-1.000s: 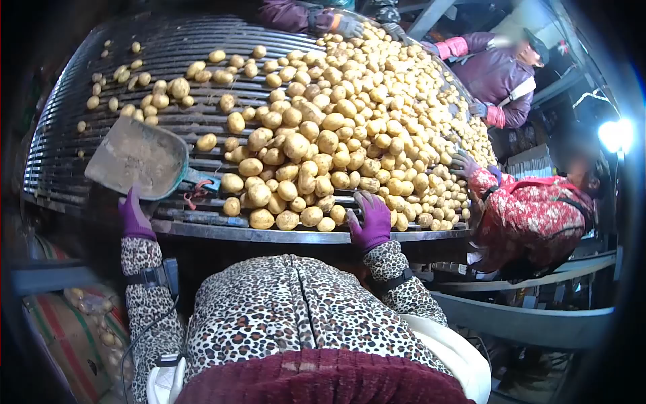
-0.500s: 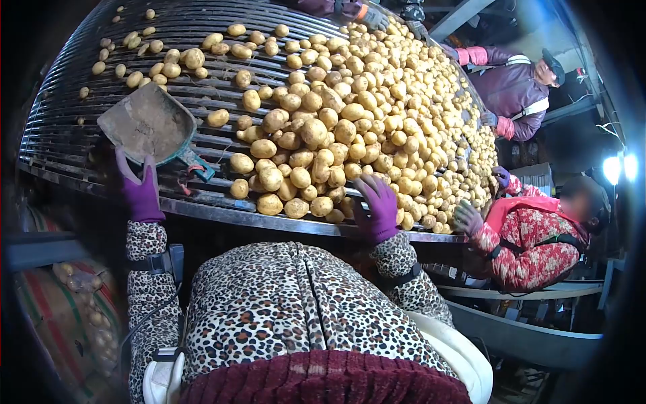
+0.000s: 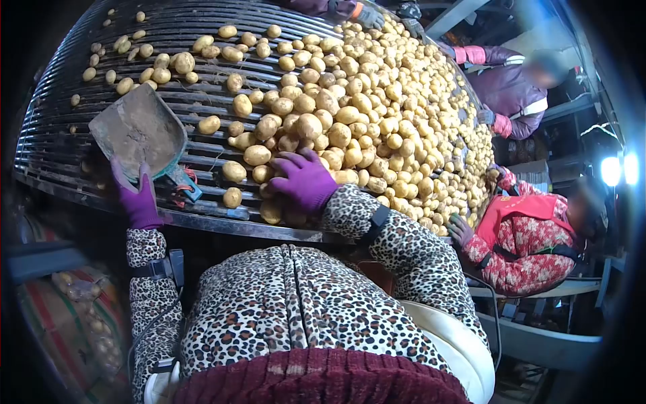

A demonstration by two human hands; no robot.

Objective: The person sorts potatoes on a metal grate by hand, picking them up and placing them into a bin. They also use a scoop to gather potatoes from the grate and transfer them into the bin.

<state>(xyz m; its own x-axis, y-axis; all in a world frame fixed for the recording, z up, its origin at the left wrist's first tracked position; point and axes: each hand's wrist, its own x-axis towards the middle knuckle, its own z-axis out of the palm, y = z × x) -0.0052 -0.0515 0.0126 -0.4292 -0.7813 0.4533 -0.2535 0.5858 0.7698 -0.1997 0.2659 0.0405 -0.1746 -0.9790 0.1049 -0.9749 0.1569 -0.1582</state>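
right hand [image 3: 304,180] moved left onto potatoes [image 3: 350,114], fingers spread | left hand [image 3: 138,195] at scoop [image 3: 140,131], grip unclear | belt [image 3: 60,145] bare upper-left

Headcount at the spud belt

One roller belt [image 3: 60,141], one dirty scoop [image 3: 138,131] at 9 o'clock, and potatoes [image 3: 363,101] way past counting, hundreds easily, heaped from the centre out to 2 o'clock. The wearer has two purple-gloved hands: left hand [image 3: 138,195] at 8 o'clock, right hand [image 3: 304,180] near the centre. Two co-workers are on the right, a purple jacket [image 3: 511,94] at 2 and a red floral jacket [image 3: 531,242] at 4, plus one more gloved hand [image 3: 367,15] at 12. Two bright lamps [image 3: 610,170] at 3.
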